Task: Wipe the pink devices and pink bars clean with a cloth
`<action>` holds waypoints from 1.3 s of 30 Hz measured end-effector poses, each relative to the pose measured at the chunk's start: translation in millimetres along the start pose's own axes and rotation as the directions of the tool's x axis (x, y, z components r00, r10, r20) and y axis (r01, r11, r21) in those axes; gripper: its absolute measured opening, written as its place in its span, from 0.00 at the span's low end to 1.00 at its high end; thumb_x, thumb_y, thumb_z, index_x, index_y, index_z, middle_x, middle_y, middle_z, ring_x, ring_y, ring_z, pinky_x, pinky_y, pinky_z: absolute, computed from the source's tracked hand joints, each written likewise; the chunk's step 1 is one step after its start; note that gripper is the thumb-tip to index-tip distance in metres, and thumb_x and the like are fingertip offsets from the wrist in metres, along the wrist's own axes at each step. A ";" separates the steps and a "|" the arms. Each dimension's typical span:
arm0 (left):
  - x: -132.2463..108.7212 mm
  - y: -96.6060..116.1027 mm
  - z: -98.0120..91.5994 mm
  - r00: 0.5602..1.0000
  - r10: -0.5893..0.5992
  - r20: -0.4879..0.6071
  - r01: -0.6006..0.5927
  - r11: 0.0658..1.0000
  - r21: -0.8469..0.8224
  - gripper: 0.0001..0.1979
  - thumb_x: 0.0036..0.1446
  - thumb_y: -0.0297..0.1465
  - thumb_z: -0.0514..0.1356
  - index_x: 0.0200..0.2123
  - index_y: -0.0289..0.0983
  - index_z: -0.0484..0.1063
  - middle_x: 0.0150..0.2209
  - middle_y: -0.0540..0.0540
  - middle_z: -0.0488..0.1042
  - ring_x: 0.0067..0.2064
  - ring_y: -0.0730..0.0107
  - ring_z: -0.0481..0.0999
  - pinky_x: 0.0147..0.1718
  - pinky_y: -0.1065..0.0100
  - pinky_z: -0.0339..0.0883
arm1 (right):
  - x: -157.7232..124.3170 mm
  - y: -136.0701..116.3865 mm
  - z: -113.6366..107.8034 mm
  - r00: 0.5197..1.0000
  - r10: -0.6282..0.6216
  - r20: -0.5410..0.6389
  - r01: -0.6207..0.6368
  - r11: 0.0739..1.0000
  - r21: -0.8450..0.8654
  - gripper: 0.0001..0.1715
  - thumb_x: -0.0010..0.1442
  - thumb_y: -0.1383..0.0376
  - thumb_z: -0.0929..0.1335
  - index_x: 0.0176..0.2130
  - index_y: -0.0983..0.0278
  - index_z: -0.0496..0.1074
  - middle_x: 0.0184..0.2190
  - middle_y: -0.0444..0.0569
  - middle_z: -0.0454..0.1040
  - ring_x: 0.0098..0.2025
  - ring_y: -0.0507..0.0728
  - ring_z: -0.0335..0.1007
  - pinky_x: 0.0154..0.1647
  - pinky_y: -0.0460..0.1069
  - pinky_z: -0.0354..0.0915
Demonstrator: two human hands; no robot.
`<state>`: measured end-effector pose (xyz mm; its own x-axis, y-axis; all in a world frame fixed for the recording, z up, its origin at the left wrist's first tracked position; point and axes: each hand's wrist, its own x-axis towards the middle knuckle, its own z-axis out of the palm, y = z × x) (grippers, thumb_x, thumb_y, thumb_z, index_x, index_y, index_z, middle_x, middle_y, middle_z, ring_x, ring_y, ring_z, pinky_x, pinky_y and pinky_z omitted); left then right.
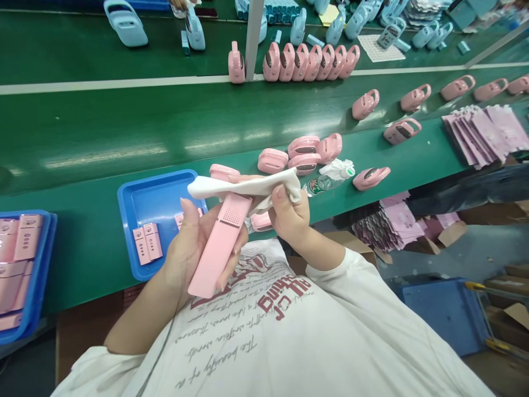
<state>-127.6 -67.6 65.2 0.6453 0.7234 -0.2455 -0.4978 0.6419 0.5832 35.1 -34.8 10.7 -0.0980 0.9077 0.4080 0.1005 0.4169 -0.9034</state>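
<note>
A long pink handheld device (221,245) with a patch of small round holes near its upper end rests in the palm of my left hand (188,248). The fingers curl round it from beneath, and the thumb stands up at the side. My right hand (291,212) pinches a folded white cloth (243,186) between thumb and fingers. The cloth stretches across the device's top end and hides part of it. Beyond the cloth, a pink rounded case (223,172) is partly covered. A blue tray (144,190) with several small pink devices (152,241) lies beside my left hand.
Another blue tray (49,259) of pink devices stands at far left. Pink handled cases (303,164) and a plastic bottle (320,184) lie beyond my right hand. More cases (366,105) sit on the green conveyor (124,127). A co-worker's hand (182,5) shows at the top.
</note>
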 end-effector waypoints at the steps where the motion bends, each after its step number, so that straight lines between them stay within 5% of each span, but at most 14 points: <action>1: 0.0 0.1 0.1 1.000 -0.003 -0.004 0.003 1.000 0.008 0.38 0.57 0.59 0.38 0.54 0.37 0.64 0.26 0.51 0.69 0.12 0.78 0.67 0.08 0.78 0.56 | -0.2 -1.7 -0.3 1.000 0.004 -0.004 -0.004 0.999 0.033 0.30 0.68 0.50 0.53 0.38 0.62 0.74 0.24 0.44 0.74 0.27 0.53 0.75 0.29 0.48 0.75; 5: 1.5 -1.2 -1.8 1.000 -0.009 -0.019 0.010 0.999 0.036 0.37 0.54 0.61 0.41 0.52 0.40 0.64 0.27 0.51 0.71 0.13 0.76 0.68 0.07 0.77 0.56 | 6.3 -17.7 -4.2 0.988 -0.118 0.103 0.113 0.992 0.049 0.26 0.68 0.52 0.55 0.43 0.61 0.74 0.34 0.47 0.78 0.42 0.56 0.77 0.44 0.51 0.75; 9: 3.0 -6.1 -2.2 0.992 -0.015 -0.124 0.026 0.996 0.091 0.40 0.51 0.63 0.42 0.52 0.37 0.64 0.20 0.52 0.69 0.11 0.72 0.67 0.07 0.75 0.56 | 12.5 -25.8 -7.5 0.912 -0.310 0.269 0.347 0.932 -0.102 0.24 0.67 0.53 0.57 0.46 0.62 0.74 0.52 0.52 0.73 0.57 0.57 0.68 0.57 0.54 0.68; 12: 0.2 -9.0 -1.6 0.991 -0.003 -0.132 0.020 0.992 0.126 0.42 0.49 0.65 0.43 0.48 0.36 0.66 0.14 0.51 0.67 0.10 0.69 0.66 0.07 0.74 0.56 | 16.2 -17.1 -12.9 0.829 -0.386 0.404 0.451 0.889 -0.076 0.25 0.68 0.53 0.56 0.47 0.62 0.74 0.56 0.52 0.70 0.59 0.57 0.67 0.58 0.54 0.66; 15: -4.5 -5.8 -0.5 0.989 -0.066 -0.133 0.083 0.989 0.124 0.38 0.47 0.64 0.47 0.38 0.35 0.69 0.19 0.49 0.70 0.11 0.72 0.66 0.08 0.74 0.54 | 22.0 -9.4 -18.4 0.758 -0.473 0.450 0.498 0.865 0.071 0.27 0.68 0.53 0.54 0.47 0.63 0.74 0.55 0.53 0.71 0.57 0.57 0.68 0.55 0.53 0.68; 18: -6.6 1.1 1.2 0.973 -0.161 -0.163 0.181 0.976 0.120 0.36 0.52 0.62 0.45 0.36 0.33 0.68 0.23 0.50 0.70 0.12 0.76 0.66 0.09 0.76 0.53 | 26.0 -11.4 -17.3 0.780 -0.470 0.413 0.484 0.872 0.076 0.24 0.68 0.55 0.56 0.48 0.65 0.72 0.52 0.54 0.73 0.56 0.56 0.70 0.53 0.51 0.69; 22: -3.0 2.4 2.9 0.983 -0.160 -0.095 0.165 0.985 0.056 0.36 0.58 0.58 0.37 0.35 0.32 0.69 0.22 0.49 0.69 0.13 0.76 0.67 0.09 0.78 0.52 | 22.2 -13.7 -6.3 0.832 -0.427 0.355 0.457 0.889 -0.002 0.19 0.67 0.57 0.59 0.46 0.64 0.72 0.50 0.54 0.74 0.52 0.55 0.73 0.51 0.50 0.70; 27: 3.9 -4.4 5.3 0.979 -0.203 0.019 0.204 0.977 -0.059 0.34 0.55 0.60 0.44 0.25 0.33 0.65 0.17 0.52 0.62 0.08 0.79 0.59 0.05 0.78 0.46 | 15.0 2.2 10.9 0.867 -0.493 0.073 0.478 0.864 0.156 0.16 0.64 0.55 0.62 0.36 0.62 0.71 0.42 0.50 0.78 0.43 0.55 0.78 0.41 0.48 0.75; 30: 4.5 -5.5 4.0 0.978 -0.210 0.015 0.210 0.977 -0.020 0.34 0.55 0.61 0.43 0.25 0.34 0.65 0.15 0.52 0.62 0.08 0.79 0.57 0.05 0.76 0.43 | 18.2 8.0 17.0 0.911 -0.402 0.093 0.390 0.913 0.119 0.24 0.65 0.51 0.59 0.30 0.63 0.71 0.36 0.51 0.79 0.38 0.55 0.78 0.36 0.48 0.76; 34: 2.9 -5.1 -1.6 0.982 -0.146 -0.123 0.161 0.980 0.116 0.36 0.54 0.61 0.43 0.27 0.33 0.67 0.17 0.50 0.66 0.11 0.75 0.65 0.08 0.76 0.49 | 26.3 4.2 18.1 0.900 -0.404 0.166 0.399 0.915 0.060 0.25 0.64 0.49 0.59 0.29 0.62 0.73 0.32 0.49 0.78 0.37 0.54 0.78 0.39 0.48 0.74; 39: 8.1 -5.1 -3.2 0.981 -0.196 0.014 0.195 0.979 0.054 0.37 0.48 0.65 0.45 0.25 0.34 0.64 0.14 0.54 0.60 0.08 0.76 0.60 0.07 0.75 0.47 | 27.2 -9.8 25.0 0.985 -0.152 0.084 0.130 0.966 0.225 0.31 0.58 0.40 0.58 0.22 0.59 0.67 0.26 0.48 0.76 0.29 0.54 0.75 0.31 0.49 0.74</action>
<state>-121.7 -64.2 57.7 0.7385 0.5799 -0.3440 -0.3303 0.7559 0.5653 6.7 -15.3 27.4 -0.1953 0.8263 0.5282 -0.1389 0.5099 -0.8490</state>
